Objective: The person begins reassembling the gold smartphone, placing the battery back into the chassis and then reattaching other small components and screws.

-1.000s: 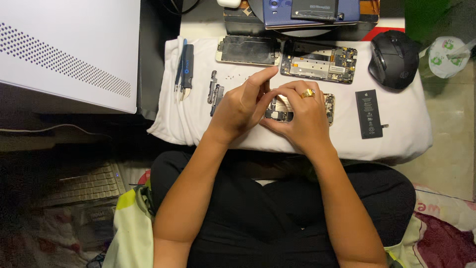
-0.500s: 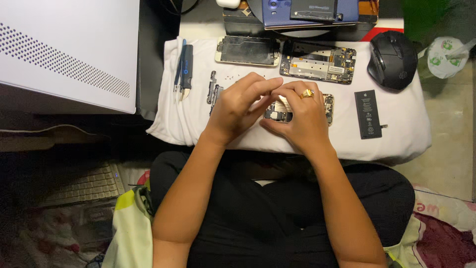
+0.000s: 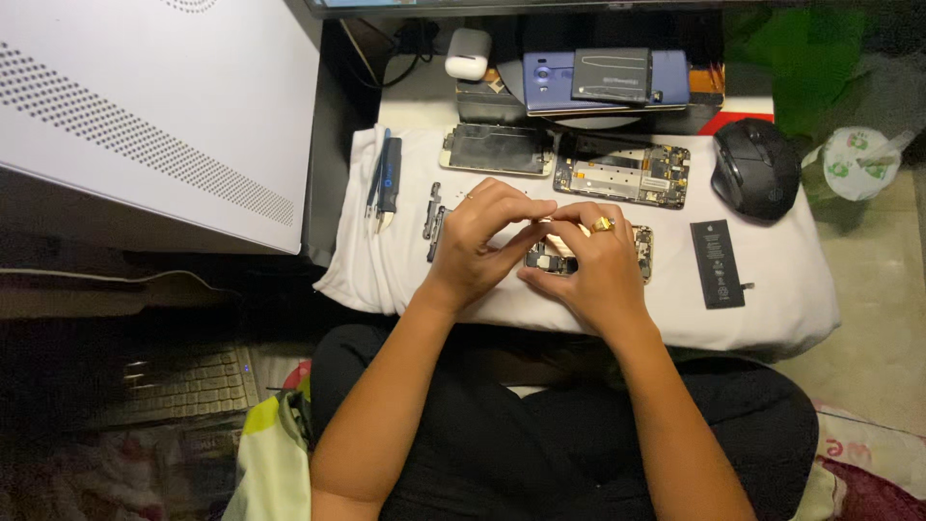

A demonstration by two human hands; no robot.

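Work surface: a white cloth (image 3: 772, 309) spread over a low tabletop, the person seated close with dark-clad legs below its near edge. Dim room; light falls mainly on the cloth.

Opened phone body (image 3: 639, 253) lies at mid-cloth, internals exposed, mostly covered by both hands. Left hand (image 3: 482, 241) curled over its left end, fingers bent and pinched together at the tips; what they pinch is too small to tell. Right hand (image 3: 588, 270), gold ring on one finger, rests on the phone body, fingers closed down against it, thumb meeting the left fingertips.

Around it: black battery (image 3: 718, 262) just right; second stripped phone frame (image 3: 622, 175) and a detached screen (image 3: 496, 149) behind; blue-handled tools (image 3: 385, 180) at left; small metal brackets (image 3: 433, 220) beside the left hand. Black mouse (image 3: 755, 167) at far right. White perforated case (image 3: 135, 116) fills upper left; keyboard (image 3: 183, 386) in shadow on the floor.
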